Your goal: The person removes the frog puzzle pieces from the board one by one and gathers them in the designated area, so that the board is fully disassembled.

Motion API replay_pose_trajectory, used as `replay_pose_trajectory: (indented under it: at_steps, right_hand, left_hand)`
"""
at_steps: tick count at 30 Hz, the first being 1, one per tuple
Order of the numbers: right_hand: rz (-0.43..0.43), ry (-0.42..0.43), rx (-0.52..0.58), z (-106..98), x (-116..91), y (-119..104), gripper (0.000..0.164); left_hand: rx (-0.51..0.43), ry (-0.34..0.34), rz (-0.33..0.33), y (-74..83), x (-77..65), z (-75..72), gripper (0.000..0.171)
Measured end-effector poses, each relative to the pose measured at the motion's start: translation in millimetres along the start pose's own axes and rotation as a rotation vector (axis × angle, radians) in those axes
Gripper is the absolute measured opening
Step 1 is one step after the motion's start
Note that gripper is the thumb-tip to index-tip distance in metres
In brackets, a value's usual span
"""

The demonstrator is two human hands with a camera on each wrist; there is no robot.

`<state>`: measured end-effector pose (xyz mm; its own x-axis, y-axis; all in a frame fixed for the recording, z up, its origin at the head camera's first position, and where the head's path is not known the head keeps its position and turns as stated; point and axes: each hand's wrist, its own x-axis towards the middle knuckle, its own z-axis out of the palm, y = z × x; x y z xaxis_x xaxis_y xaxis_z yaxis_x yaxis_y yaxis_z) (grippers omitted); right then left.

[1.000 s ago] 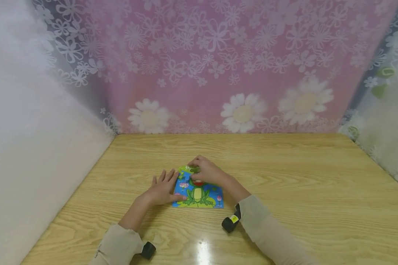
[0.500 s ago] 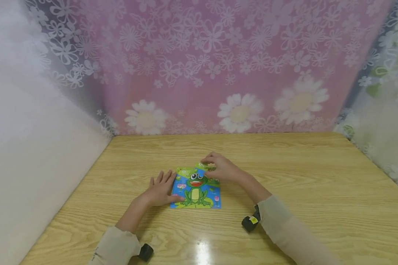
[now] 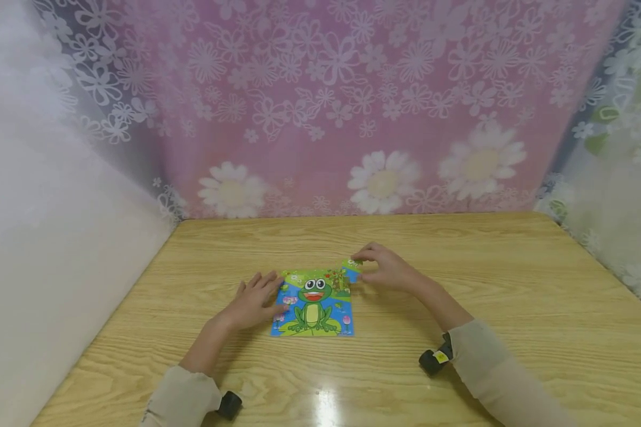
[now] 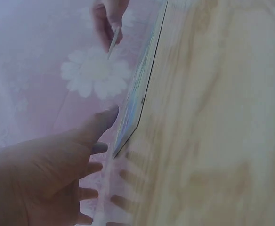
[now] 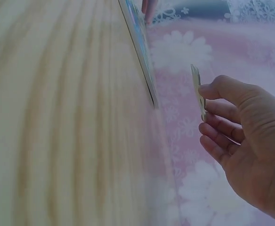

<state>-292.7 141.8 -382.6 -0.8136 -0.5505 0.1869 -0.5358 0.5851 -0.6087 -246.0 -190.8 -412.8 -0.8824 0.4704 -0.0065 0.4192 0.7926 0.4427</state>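
A flat frog jigsaw puzzle (image 3: 312,317) lies on the table, with a green frog on blue water. At its left side my left hand (image 3: 252,305) has its fingers spread, thumb over the puzzle's left edge; whether it touches cannot be told. In the left wrist view, that hand (image 4: 48,172) shows fairly straight fingers by the board's corner. My right hand (image 3: 390,270) pinches a green-and-blue puzzle piece (image 3: 352,271) between thumb and fingers, beyond the puzzle's upper right corner. The right wrist view shows this thin piece (image 5: 197,87) edge-on, raised off the table.
The wooden table (image 3: 486,284) reaches back to a pink flowered curtain (image 3: 299,118). A white wall-like surface (image 3: 59,207) borders it on the left, and pale patterned cloth (image 3: 619,190) on the right. Both wrists wear black camera units (image 3: 432,360).
My right hand has lifted a piece off the puzzle's upper part and carried it rightward, uncovering the frog's eyes. The left hand has loosened slightly and drawn its thumb back left.
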Motion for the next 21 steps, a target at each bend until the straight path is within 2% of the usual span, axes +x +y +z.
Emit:
replay_pose_trajectory:
  at_steps: [4,11,15,21]
  right_hand:
    - [-0.002,0.007,0.024,-7,-7,9,0.038]
    - [0.019,0.010,0.050,-9,-16,26,0.036]
    - [0.032,0.005,0.056,-5,-18,33,0.035]
    - [-0.025,0.012,0.083,2,-19,44,0.034]
  left_hand:
    - [-0.052,0.009,0.032,-8.7,0.2,-2.2,0.069]
    - [-0.139,-0.048,0.079,-13.8,-2.0,-9.7,0.066]
    - [-0.144,-0.090,0.084,-14.6,-3.0,-11.6,0.072]
    - [-0.132,-0.106,0.076,-15.9,-3.5,-11.1,0.075]
